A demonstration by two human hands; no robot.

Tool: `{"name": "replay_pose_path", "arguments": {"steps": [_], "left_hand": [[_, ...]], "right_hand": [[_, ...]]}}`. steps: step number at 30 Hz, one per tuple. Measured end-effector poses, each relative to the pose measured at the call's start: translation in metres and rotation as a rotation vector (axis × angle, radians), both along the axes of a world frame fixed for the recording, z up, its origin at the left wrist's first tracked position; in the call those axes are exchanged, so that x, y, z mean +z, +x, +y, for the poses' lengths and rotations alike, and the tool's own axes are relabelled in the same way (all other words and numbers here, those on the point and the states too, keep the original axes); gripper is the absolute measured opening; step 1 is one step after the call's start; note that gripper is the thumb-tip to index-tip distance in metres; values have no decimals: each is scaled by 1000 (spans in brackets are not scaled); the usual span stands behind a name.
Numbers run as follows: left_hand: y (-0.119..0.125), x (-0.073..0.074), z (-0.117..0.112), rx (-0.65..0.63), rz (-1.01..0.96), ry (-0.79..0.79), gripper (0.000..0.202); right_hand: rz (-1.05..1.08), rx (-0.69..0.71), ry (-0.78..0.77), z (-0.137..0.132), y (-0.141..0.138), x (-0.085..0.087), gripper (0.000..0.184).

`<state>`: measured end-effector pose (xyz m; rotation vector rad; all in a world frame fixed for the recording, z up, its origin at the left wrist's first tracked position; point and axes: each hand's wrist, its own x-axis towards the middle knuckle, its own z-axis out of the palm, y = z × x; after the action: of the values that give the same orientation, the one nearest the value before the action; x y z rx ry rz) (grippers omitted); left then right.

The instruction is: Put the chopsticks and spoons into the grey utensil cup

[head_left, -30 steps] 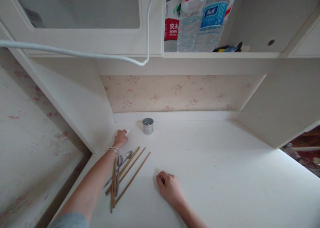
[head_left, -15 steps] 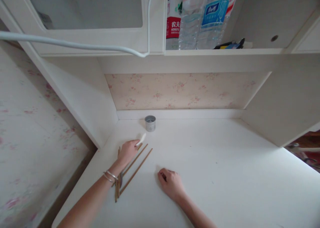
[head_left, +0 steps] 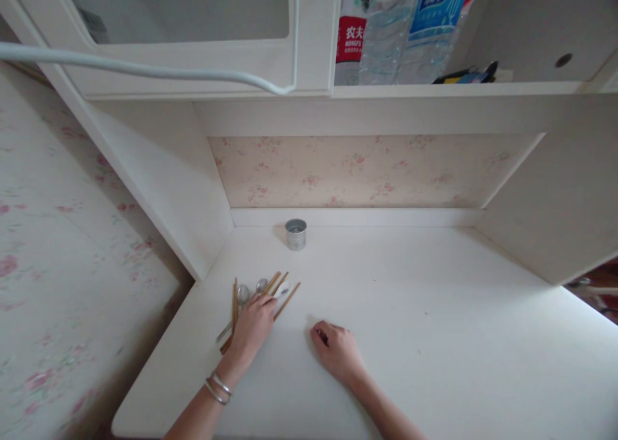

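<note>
My left hand (head_left: 255,324) reaches over a bundle of cutlery on the left of the white desk. Its fingers are closed at the handle end of a white spoon (head_left: 284,290), whose bowl points away from me. Wooden chopsticks (head_left: 288,300) lie on both sides of the spoon. Two metal spoons, one (head_left: 243,293) left of my knuckles and another (head_left: 261,285) beyond them, rest among the chopsticks; my hand hides part of the bundle. My right hand (head_left: 338,350) rests on the desk, fingers curled into a loose fist, with nothing visible in it.
A small perforated metal cup (head_left: 296,235) stands upright near the back of the white desk (head_left: 410,311). Overhead, a cabinet shelf (head_left: 454,90) holds plastic bottles (head_left: 391,31). A white cable (head_left: 193,74) hangs across the cabinet front.
My left hand has brought the white spoon down and towards me, among the chopsticks. The metal spoons' bowls now show. My right hand keeps its place; the view has shifted slightly.
</note>
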<state>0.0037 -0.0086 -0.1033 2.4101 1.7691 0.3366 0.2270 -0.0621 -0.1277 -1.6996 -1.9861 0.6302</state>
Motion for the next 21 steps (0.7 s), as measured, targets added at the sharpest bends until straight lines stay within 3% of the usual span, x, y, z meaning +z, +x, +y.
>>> {"name": "replay_pose_path", "arguments": {"steps": [7,10,12,17,21], "left_hand": [[1,-1,-13,23,-11,6,42],[4,-8,-35,68,-83,62,42],[10,-16,-56,33,-184,87,39],[26,-37,-102,-105,-453,99,32],[25,-37,-106,-147,-603,3,28]], "right_hand": [[48,-23,-27,-1,-1,-1,26],[137,-61,-99,3,-1,0,28],[196,-70,-160,14,-3,2,31],[187,-3,-172,69,-16,24,29],[73,28,-130,132,-35,55,52]]}}
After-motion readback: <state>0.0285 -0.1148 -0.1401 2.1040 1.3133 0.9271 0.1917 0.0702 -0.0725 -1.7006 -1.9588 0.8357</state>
